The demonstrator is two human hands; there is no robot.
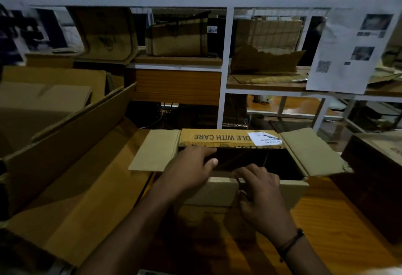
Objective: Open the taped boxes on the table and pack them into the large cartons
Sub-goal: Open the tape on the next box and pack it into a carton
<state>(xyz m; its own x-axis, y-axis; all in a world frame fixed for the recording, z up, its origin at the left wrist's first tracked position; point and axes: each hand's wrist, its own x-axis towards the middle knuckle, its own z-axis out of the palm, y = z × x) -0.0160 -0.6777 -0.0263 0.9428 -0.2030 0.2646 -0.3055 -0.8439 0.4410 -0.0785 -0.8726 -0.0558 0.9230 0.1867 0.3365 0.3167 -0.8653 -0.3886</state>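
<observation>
Both arms reach forward over the orange-brown wooden surface (326,220) into a small brown cardboard box (204,211) sitting dead centre, right in front of the person. The left hand (189,167) is palm-down with the thumb sticking out, and its fingers (195,150) dip into the dark opening by the far-left corner. Can't tell if they're grasping anything in there. The right hand (261,194) is curled over the box's near flap (219,190), fingers on top and thumb against the outside, pinching it. There's a thin dark cord bracelet (291,242) on that wrist.

Count-wise: two hands, one small box, four flaps all folded open. One big open brown carton (65,176) lies just beside it on the left, and a dark box (374,176) sits off to the right.

Writing: the far flap (217,137) reads "LE WITH CARE" upside down. The start of it is covered by a white paper label (264,138), and the print on that is too small to read. A white printed sheet (345,50) with photos hangs from the white metal shelf frame (224,68).
</observation>
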